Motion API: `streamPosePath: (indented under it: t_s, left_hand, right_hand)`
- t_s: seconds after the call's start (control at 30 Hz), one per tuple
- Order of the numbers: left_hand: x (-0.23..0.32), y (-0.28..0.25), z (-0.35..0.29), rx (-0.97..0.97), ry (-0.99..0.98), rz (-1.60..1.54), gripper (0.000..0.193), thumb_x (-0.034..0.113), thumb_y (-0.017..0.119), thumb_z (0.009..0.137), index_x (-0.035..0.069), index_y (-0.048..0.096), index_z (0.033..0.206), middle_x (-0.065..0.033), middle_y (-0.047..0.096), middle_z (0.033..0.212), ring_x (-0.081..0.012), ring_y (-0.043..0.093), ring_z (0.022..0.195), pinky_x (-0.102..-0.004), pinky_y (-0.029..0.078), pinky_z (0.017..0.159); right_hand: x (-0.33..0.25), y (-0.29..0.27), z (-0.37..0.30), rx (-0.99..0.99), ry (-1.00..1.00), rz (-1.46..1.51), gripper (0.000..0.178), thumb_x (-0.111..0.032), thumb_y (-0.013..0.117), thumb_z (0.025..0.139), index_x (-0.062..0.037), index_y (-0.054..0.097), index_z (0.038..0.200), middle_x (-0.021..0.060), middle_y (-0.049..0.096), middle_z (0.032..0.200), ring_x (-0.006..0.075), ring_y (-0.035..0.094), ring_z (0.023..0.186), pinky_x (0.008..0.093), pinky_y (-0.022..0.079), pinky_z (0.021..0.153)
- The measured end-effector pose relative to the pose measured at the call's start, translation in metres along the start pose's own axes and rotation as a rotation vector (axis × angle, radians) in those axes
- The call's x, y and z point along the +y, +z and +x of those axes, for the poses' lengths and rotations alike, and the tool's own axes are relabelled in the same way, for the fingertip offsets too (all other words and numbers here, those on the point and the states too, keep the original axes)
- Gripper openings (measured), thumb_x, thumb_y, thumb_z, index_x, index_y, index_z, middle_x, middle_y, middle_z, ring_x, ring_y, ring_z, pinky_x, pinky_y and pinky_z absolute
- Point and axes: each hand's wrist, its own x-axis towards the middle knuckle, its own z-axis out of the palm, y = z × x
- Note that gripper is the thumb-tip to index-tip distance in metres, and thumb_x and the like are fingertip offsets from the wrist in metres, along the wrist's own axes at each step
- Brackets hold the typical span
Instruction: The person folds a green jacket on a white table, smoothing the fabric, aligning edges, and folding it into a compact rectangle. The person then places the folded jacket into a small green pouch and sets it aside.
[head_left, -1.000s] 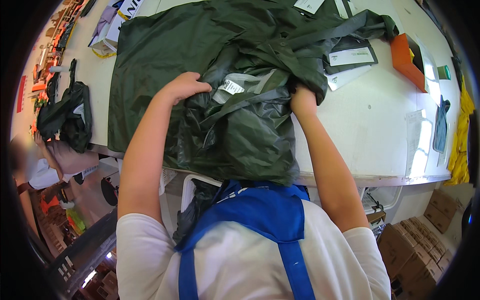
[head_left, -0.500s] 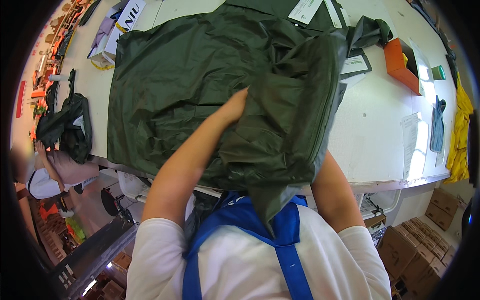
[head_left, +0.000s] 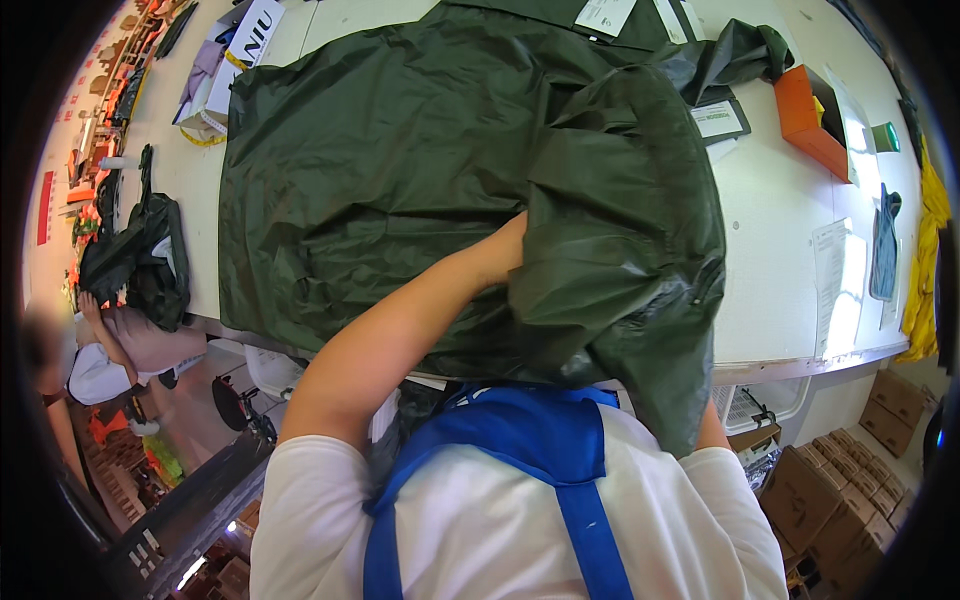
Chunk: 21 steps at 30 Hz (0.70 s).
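Note:
A dark green rain garment (head_left: 370, 160) of thin, slightly shiny fabric lies spread over the white table. Its right part is folded over and bunched, and a pointed corner hangs past the table's front edge against my apron. My left hand (head_left: 512, 243) reaches in under this fold; only the wrist and the back edge of the hand show, and its fingers are hidden. Behind the hanging fabric on the right, my right arm shows just a strip of forearm, and that hand is wholly covered by the garment.
More dark green pieces (head_left: 745, 45) with white labelled cards (head_left: 603, 14) lie at the far side. An orange box (head_left: 812, 125) and paper sheets (head_left: 832, 290) are on the right of the table (head_left: 765, 260). At left, another person (head_left: 100, 360) handles a dark garment (head_left: 150, 250).
The folded part of the garment has swung right and its zipped edge has turned out of sight. My left hand has moved right and slightly nearer. The fabric now covers most of my right forearm.

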Motion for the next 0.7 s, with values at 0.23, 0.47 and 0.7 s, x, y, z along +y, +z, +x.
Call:
streamPosePath:
  t_s: [0.23,0.47,0.7]
  left_hand:
    - [-0.019,-0.047,0.019,0.449,0.305,1.148,0.046,0.001,0.067,0.066,0.011,0.058,0.11,-0.0063,0.06,0.109,-0.0278,0.055,0.107,-0.0449,0.03,0.107]
    - [0.006,-0.077,0.018,0.103,0.383,1.331,0.034,0.001,0.067,0.064,0.013,0.065,0.096,0.0026,0.06,0.086,-0.0167,0.059,0.089,-0.0475,0.027,0.11]
    - [0.041,-0.077,0.001,-0.005,0.433,1.384,0.036,-0.002,0.069,0.06,0.013,0.066,0.092,0.0028,0.06,0.083,-0.0159,0.059,0.086,-0.0478,0.03,0.11]
  right_hand:
    - [0.003,0.004,-0.002,0.001,0.035,0.008,0.031,-0.008,0.059,0.077,-0.0002,0.056,0.108,0.023,0.062,0.102,0.039,0.059,0.096,0.0419,0.049,0.082]
    - [0.006,0.009,-0.006,-0.02,0.077,0.018,0.032,-0.009,0.06,0.078,-0.0001,0.055,0.108,0.023,0.063,0.101,0.0391,0.06,0.095,0.0421,0.049,0.082]
    - [0.003,0.0,-0.016,-0.004,0.094,0.045,0.033,-0.01,0.06,0.078,0.0001,0.055,0.109,0.0231,0.063,0.101,0.0392,0.06,0.095,0.0424,0.049,0.082]
